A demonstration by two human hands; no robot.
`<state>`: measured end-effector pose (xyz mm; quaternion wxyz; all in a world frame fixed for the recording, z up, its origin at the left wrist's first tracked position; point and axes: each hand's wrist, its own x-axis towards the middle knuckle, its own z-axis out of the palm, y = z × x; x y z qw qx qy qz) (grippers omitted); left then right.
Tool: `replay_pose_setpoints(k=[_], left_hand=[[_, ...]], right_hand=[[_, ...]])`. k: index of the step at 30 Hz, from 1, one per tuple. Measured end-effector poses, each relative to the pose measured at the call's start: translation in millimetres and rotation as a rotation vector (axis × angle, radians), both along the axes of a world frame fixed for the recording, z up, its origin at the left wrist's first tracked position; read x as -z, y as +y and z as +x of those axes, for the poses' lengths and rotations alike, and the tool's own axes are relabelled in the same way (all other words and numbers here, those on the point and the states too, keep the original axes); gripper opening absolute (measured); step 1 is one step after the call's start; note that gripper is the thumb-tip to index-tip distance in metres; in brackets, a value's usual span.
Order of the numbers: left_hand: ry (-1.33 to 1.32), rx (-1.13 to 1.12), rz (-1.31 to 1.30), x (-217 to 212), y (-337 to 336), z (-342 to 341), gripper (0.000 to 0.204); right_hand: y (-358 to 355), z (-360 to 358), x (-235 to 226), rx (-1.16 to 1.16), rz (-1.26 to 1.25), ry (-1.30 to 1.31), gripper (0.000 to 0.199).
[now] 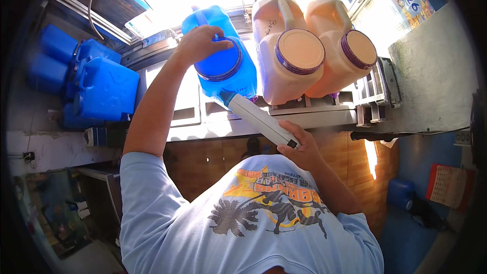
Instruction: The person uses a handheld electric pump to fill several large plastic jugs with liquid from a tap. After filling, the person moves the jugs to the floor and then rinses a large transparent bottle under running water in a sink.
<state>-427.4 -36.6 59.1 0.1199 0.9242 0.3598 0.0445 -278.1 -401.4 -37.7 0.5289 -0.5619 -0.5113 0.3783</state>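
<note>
A blue translucent water container (243,68) with a wide round lid (221,63) stands on the ledge in front of me. My left hand (205,44) grips it at the top edge of the lid, near its handle, with fingers bent. In my right hand (300,147) is a long white handheld tool (261,122) with a dark patch at its near end. The tool's far end meets the lower front of the blue container; whether it touches cannot be made out. Fingers and thumb close around the tool's near end.
Two cream water containers (269,78) (324,83) with round lids stand to the right. Several blue jugs (106,89) are stacked at the left. A metal bracket (378,91) sits at the ledge's right end, beside a pale wall (436,71). A curved hose (91,10) hangs upper left.
</note>
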Motion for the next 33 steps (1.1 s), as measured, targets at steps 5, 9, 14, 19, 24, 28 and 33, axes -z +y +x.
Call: replay_pose_setpoints(k=[5, 9, 14, 19, 24, 28, 33], left_hand=[[0.27, -0.182, 0.004, -16.8, -2.3, -0.6, 0.059], [-0.006, 0.008, 0.012, -9.8, -6.4, -4.0, 0.063], [0.023, 0.124, -0.07, -3.9, -0.4, -6.4, 0.067], [0.026, 0.058, -0.124, -5.4, 2.1, -5.4, 0.067], [0.009, 0.055, -0.105, -4.8, 0.0, -4.1, 0.067], [0.057, 0.011, -0.112, -10.1, 0.4, -3.0, 0.067], [0.186, -0.084, -0.079, -15.2, 2.5, 1.2, 0.067]], right_hand=[[1.4, 6.5, -12.9, 0.275, -0.049, 0.127, 0.06], [4.1, 10.1, -24.5, 0.126, -0.025, -0.041, 0.06], [2.3, -1.5, -22.1, -0.022, 0.084, -0.15, 0.059], [0.2, -5.7, -11.3, 0.124, -0.058, 0.052, 0.058], [1.0, -11.6, -9.6, 0.08, 0.003, -0.057, 0.058], [0.7, -13.7, -13.2, 0.169, -0.023, -0.038, 0.059], [0.0, -11.6, -11.4, 0.021, 0.046, -0.208, 0.06]])
